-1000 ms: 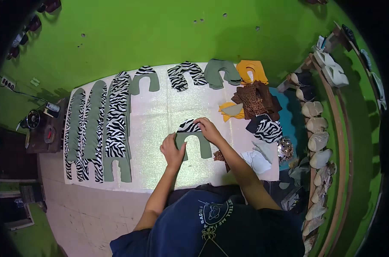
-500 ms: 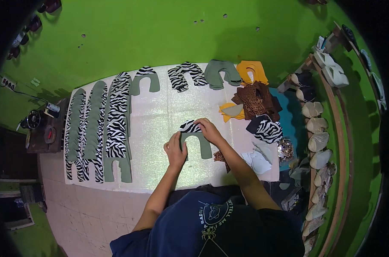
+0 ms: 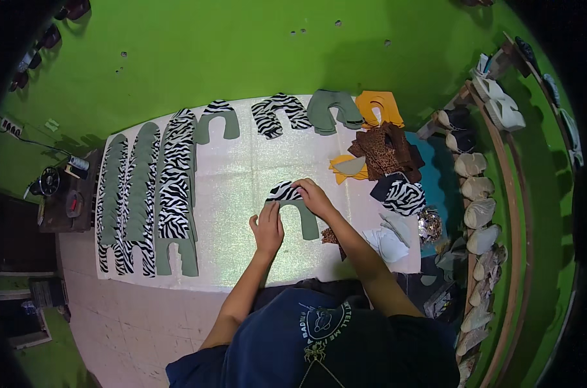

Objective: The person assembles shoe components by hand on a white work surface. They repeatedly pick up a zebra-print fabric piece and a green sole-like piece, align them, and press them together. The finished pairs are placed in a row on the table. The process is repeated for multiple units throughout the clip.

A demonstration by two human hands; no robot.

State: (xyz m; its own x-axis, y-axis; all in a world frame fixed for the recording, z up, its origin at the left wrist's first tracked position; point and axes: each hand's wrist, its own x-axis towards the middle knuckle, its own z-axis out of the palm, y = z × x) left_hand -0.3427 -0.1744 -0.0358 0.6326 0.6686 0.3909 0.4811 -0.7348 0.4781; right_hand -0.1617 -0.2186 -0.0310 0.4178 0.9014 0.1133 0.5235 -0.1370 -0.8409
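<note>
A grey-green U-shaped fabric piece [image 3: 309, 223] lies on the table in front of me, with a half-moon zebra-print piece [image 3: 282, 191] over its curved top. My right hand [image 3: 315, 199] has its bent fingers and thumb at the right end of the zebra piece, pinching it. At the left side, my left hand [image 3: 267, 229] rests its fingertips on the lower left edge of the zebra piece. Its fingers are stretched out, and one stands apart from the rest. The hand covers the left leg of the green piece.
Overlapping rows of zebra and green pieces [image 3: 177, 174] fill the table's left. Along the back lie a zebra stack [image 3: 282, 116], a green stack [image 3: 332, 113] and yellow pieces [image 3: 387, 107]. Leopard-print pieces [image 3: 384, 152] and white scraps [image 3: 387, 246] lie right. A shoe rack [image 3: 494, 129] stands beyond.
The left end of the zebra piece has shifted slightly left and down. One finger of my left hand has spread outward. My right hand stays nearly in place.
</note>
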